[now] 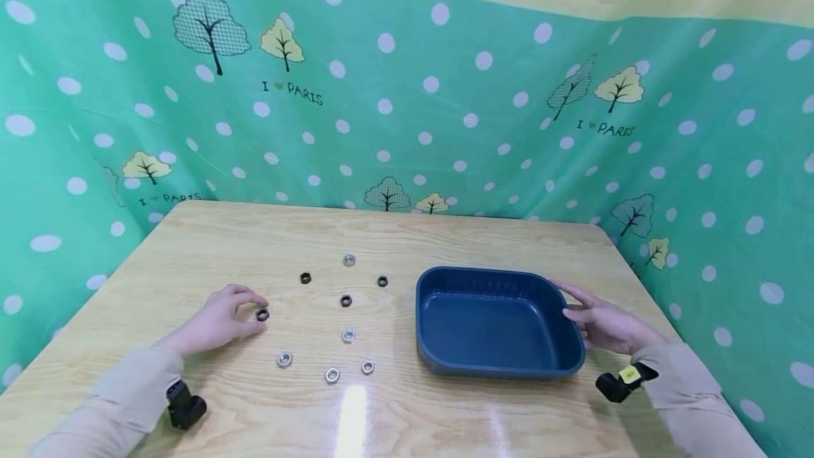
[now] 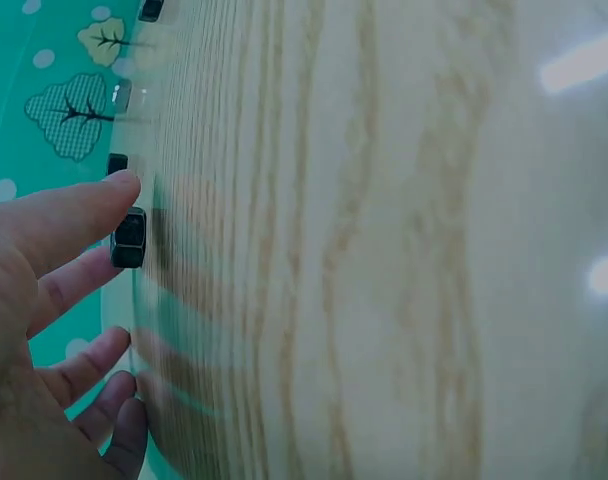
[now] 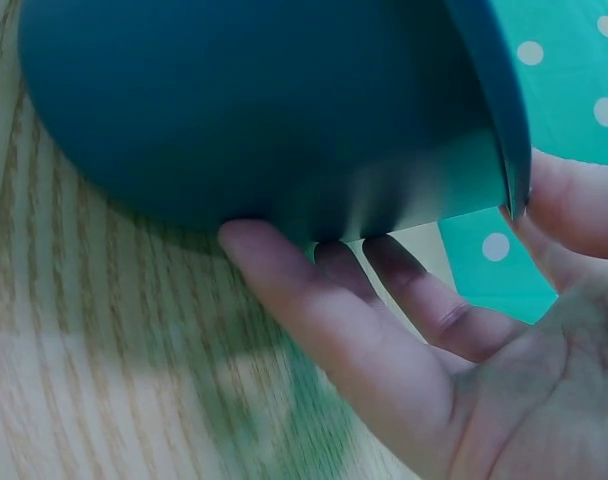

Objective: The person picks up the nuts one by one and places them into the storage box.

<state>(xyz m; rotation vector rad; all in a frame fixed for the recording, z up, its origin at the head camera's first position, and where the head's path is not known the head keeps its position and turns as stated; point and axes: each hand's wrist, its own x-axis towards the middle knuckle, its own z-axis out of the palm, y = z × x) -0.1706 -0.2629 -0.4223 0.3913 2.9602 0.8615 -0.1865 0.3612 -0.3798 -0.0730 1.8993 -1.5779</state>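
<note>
Head camera first: from my remote seat I see the left hand pinching a dark, hexagonal metal nut between thumb and forefinger, at the left part of a pale wood-grain table. Three more dark nuts and five silver metal nuts lie scattered to its right (nine nuts in all, by my count). Beyond them, the right hand grips the right end of a deep blue, round-cornered basin. A green, white-dotted curtain hangs behind.

Left wrist view gives me the pinched nut side-on, the other fingers spread below it.

Right wrist view shows me the thumb at the basin's rim and fingertips against its outer wall.
</note>
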